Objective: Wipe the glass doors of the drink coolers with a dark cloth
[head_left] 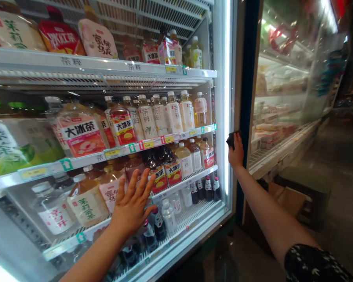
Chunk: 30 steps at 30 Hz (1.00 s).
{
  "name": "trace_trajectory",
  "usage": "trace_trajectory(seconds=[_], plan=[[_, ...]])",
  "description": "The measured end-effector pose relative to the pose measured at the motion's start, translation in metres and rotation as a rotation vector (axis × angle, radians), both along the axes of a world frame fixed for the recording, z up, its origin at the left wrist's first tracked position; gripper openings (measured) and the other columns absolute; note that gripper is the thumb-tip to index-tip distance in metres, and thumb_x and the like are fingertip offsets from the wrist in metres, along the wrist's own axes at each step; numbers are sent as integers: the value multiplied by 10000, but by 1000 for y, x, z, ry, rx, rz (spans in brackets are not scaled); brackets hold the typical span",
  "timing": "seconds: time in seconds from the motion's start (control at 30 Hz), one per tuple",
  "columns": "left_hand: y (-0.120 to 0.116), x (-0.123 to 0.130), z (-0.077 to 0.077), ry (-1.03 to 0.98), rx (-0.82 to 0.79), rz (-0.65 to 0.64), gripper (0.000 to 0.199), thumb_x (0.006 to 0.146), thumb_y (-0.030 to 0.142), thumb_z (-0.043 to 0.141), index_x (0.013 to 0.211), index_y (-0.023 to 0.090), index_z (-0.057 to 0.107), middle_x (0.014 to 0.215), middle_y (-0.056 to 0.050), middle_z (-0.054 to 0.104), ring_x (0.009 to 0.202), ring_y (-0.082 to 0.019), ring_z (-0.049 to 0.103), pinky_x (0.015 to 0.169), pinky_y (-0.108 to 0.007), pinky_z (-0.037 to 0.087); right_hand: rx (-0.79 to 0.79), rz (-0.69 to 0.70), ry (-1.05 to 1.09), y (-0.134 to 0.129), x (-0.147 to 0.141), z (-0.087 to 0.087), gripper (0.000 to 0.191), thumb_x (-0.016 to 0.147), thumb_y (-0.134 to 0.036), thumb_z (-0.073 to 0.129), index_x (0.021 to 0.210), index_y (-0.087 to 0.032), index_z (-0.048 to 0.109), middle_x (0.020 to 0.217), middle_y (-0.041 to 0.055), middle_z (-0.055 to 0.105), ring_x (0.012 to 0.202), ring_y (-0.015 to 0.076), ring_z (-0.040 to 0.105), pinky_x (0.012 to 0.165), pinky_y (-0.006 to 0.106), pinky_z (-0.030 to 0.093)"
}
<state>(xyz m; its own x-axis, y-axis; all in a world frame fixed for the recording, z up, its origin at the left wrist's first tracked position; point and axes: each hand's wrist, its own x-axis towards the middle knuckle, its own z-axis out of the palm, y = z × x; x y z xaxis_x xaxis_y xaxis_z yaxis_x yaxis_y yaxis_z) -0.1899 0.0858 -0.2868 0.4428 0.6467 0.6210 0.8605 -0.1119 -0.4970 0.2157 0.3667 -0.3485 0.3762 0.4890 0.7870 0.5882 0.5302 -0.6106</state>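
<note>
Black and small, a dark item (230, 141) is at the right edge of the lit drinks cooler (237, 78), slightly lower than the front right corner of the middle shelf (85, 160). The right hand (237, 152) has its fingers folded together over this item; whether it is cloth or a fitting, I cannot tell. The left hand (134, 201) is bare, with fingers and thumb spread apart, in front of the lower shelf (61, 246), around the middle of its front edge. Whether its palm touches anything, I cannot tell.

Left of that hand, toward the shelf's left end, stand a clear bottle (54, 211) with a white cap and a tea bottle (86, 207) with a pale label. Right of its fingertips are dark tea bottles (173, 168) with red and yellow labels. Below, dark bottles (208, 192) stand near the right corner of the bottom shelf (191, 215).

The middle shelf carries green-labelled bottles (17, 145) at its left end and slim white-labelled bottles (173, 113) toward its right corner. Beyond the right arm stand a blurred display case (282, 94) and a stool (306, 182).
</note>
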Motion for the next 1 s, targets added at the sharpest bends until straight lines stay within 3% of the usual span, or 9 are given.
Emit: trace_trajectory(seconds=[0.07, 0.2, 0.3, 0.5, 0.7, 0.77, 0.87, 0.93, 1.0], plan=[[1, 1, 0, -18, 3, -23, 1077, 830, 587, 670, 1635, 257, 35, 1691, -70, 124, 1580, -318, -15, 1257, -594, -65, -18, -8, 34, 2, 7, -4, 726, 854, -109, 381, 1575, -174, 343, 1665, 100, 301, 1552, 222, 228, 1277, 492, 176], [2, 2, 1, -59, 11, -73, 1029, 854, 561, 636, 1640, 278, 34, 1697, -63, 115, 1581, -328, 29, 1257, -598, -56, -69, -35, 81, -21, -10, -54, 681, 904, -141, 358, 1582, -103, 312, 1655, 181, 294, 1549, 254, 240, 1263, 480, 201], [3, 3, 1, -77, 16, -90, 1024, 853, 569, 627, 1641, 281, 41, 1701, -64, 120, 1580, -334, 49, 1258, -598, -53, -74, -14, 47, -39, -31, -79, 673, 928, -166, 363, 1597, -158, 296, 1668, 138, 283, 1555, 247, 228, 1259, 489, 225], [4, 2, 1, -73, 17, -85, 1021, 857, 566, 625, 1641, 279, 38, 1703, -68, 117, 1580, -339, 41, 1256, -606, -49, -50, 61, -14, -34, -28, -66, 693, 916, -148, 378, 1597, -258, 309, 1680, 44, 283, 1572, 193, 166, 1273, 482, 202], [4, 0, -1, -32, 24, -70, 1082, 830, 548, 676, 1640, 255, 21, 1696, -82, 117, 1580, -334, 10, 1256, -603, -52, -83, 81, 54, -71, -55, -96, 687, 952, -216, 389, 1622, -243, 238, 1688, 97, 248, 1566, 241, 200, 1247, 559, 232], [3, 1, -1, -22, 19, -56, 1099, 821, 546, 690, 1639, 252, 19, 1693, -84, 115, 1579, -329, -7, 1256, -599, -61, -52, 148, -37, -84, -67, -86, 659, 963, -219, 390, 1610, -284, 281, 1685, 61, 267, 1569, 232, 189, 1246, 534, 253], [1, 2, -1, -14, -24, -5, 1100, 818, 557, 697, 1638, 244, 34, 1692, -83, 108, 1575, -313, -50, 1256, -588, -85, 23, 225, -183, -85, -68, -53, 646, 953, -189, 405, 1585, -310, 347, 1682, 26, 278, 1575, 228, 162, 1251, 514, 249], [-1, 4, 0, -10, -57, 26, 1080, 818, 563, 699, 1638, 235, 78, 1692, -84, 102, 1571, -309, -77, 1253, -585, -101, 28, 186, -138, -77, -62, -40, 655, 942, -177, 409, 1583, -302, 355, 1682, 24, 278, 1574, 222, 168, 1261, 508, 227], [-2, 4, 0, -7, -77, 46, 1057, 818, 561, 703, 1636, 227, 122, 1692, -84, 101, 1566, -311, -99, 1250, -585, -114, -12, 110, -8, -74, -61, -43, 677, 928, -171, 407, 1594, -271, 333, 1683, 45, 272, 1569, 232, 189, 1262, 525, 217]])
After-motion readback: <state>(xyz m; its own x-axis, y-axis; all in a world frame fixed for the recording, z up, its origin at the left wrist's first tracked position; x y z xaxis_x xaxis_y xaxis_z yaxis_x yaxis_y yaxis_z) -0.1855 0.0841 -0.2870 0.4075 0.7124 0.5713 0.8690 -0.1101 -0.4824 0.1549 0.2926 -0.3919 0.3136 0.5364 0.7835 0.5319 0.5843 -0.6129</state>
